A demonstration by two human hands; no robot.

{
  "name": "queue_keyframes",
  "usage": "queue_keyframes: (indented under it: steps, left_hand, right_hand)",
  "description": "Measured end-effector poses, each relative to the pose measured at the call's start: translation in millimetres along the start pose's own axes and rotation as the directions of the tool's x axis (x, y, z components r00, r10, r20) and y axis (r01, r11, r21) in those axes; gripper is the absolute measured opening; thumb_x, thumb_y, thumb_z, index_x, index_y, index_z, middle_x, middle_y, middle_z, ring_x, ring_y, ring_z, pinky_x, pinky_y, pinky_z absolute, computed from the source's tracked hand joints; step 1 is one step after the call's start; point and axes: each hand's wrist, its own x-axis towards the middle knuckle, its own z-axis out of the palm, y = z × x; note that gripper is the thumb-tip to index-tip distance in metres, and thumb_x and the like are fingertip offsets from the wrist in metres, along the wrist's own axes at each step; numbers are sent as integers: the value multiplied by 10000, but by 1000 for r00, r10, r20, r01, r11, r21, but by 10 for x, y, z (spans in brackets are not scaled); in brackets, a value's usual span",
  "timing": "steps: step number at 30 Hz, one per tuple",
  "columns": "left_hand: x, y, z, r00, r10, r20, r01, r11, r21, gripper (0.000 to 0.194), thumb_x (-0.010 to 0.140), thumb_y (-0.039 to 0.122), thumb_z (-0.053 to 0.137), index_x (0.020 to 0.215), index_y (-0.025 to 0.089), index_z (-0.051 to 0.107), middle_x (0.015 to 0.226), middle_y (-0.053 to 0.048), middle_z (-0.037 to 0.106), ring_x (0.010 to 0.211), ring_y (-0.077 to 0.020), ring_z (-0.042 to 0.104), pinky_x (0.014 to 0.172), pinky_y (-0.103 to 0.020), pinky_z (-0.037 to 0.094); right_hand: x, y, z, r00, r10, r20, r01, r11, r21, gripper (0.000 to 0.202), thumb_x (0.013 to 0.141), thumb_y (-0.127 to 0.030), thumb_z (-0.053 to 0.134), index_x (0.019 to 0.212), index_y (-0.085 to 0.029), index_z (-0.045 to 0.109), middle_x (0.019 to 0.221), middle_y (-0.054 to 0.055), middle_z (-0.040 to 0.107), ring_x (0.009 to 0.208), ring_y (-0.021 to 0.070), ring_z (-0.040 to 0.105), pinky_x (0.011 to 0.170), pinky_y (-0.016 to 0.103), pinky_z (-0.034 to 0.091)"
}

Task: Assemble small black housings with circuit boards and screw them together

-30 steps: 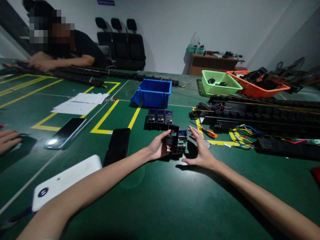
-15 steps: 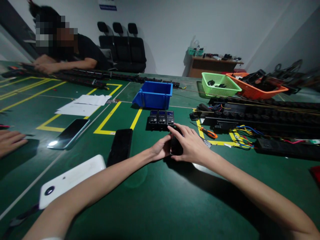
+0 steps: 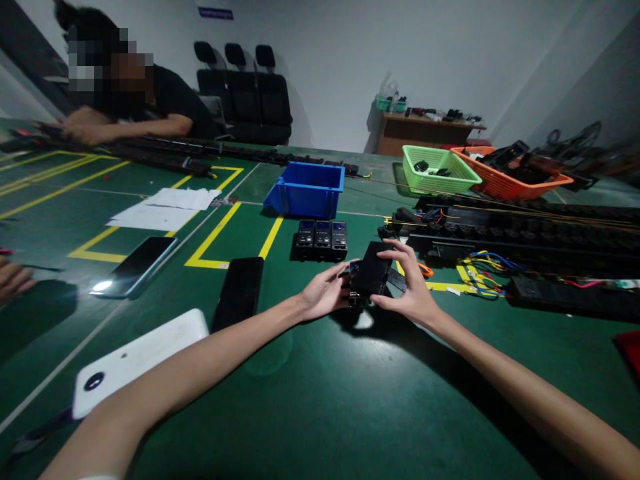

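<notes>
A black box-shaped module [image 3: 373, 268] with small ports along its lower left edge is held up over the table between both hands. My right hand [image 3: 411, 283] grips it from the right, thumb low and fingers over the top edge. On the other side my left hand [image 3: 326, 293] supports it, with some fingers hidden behind it. Just beyond stand three similar black modules [image 3: 323, 239] in a row, with small dark-blue displays. An orange-handled screwdriver [image 3: 426, 270] shows partly behind my right hand.
A blue bin [image 3: 311, 193] stands behind the row. Phones [image 3: 237, 290] and a white device [image 3: 145, 357] lie left, near papers [image 3: 163, 208]. Wired black assemblies [image 3: 500, 233], a green basket [image 3: 440, 170] and an orange basket [image 3: 505, 177] are right. A co-worker [image 3: 175, 100] sits far left; another hand [image 3: 13, 277] shows at the left edge.
The module has been turned, so its broad black face now shows. My right hand has shifted right and wider around it. The other person's hand at the left edge has moved further out.
</notes>
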Motion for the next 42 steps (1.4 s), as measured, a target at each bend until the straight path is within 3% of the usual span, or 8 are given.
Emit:
queue_keyframes:
  steps: [4,8,16,20,23,29,36,42]
  left_hand:
    - [4,-30,-1,999,35,-34,-31,994,104,494,863,277,624,1340,292,494,1186,-92,627,834,-163,648,764,-319,491]
    - [-12,-25,19,997,39,-64,-30,989,142,540,836,263,671,1342,306,488,1185,-86,625,796,-145,656,710,-279,498]
    - [-17,-11,42,994,78,-74,-65,985,162,554,822,248,693,1334,299,488,1194,-90,625,831,-159,673,740,-290,515]
    - [-1,-22,27,992,76,-100,-62,988,140,512,835,269,680,1314,291,501,1148,-79,639,792,-148,673,701,-274,514]
    - [7,-30,22,993,82,-88,-69,988,141,502,840,266,675,1311,279,503,1139,-82,640,821,-154,674,720,-279,518]
    - [2,-36,32,989,108,-102,-90,983,162,509,830,273,687,1305,273,504,1158,-89,635,844,-159,674,734,-278,525]
    - [-7,-74,102,954,244,-176,-210,959,192,595,780,265,741,1324,279,499,1144,-69,645,904,-160,658,781,-266,523]
    - [0,-125,121,936,318,-153,-272,926,262,662,760,273,756,1357,274,471,1143,-74,643,925,-167,639,810,-276,511]
  right_hand:
    - [-236,169,58,991,114,-67,-101,981,167,740,640,-504,803,1237,-290,423,1415,112,392,1344,340,382,1079,543,378]
    - [-357,271,134,991,134,-30,-120,950,289,808,657,-505,782,1298,-274,348,1393,124,367,1325,315,413,1102,500,384]
    - [-360,384,67,995,93,41,-98,984,150,974,626,-518,793,1429,-285,293,1427,122,370,1335,362,378,1103,578,344]
    - [-402,411,108,993,120,14,-120,963,241,1030,666,-538,752,1474,-301,160,1450,127,341,1352,337,376,1112,562,350]
    - [-432,407,140,994,105,22,-106,950,292,1005,664,-548,737,1457,-301,171,1472,123,306,1371,326,361,1141,541,328]
    - [-427,374,121,986,72,149,-111,955,276,1004,674,-416,758,1473,-283,165,1509,126,254,1429,332,276,1163,540,296]
    - [-401,401,116,983,59,172,-83,987,135,1110,638,-345,790,1505,-304,99,1514,123,238,1412,357,296,1149,590,285]
    - [-386,391,132,979,80,188,-100,990,102,1100,610,-278,782,1504,-270,140,1467,134,281,1382,353,328,1129,570,331]
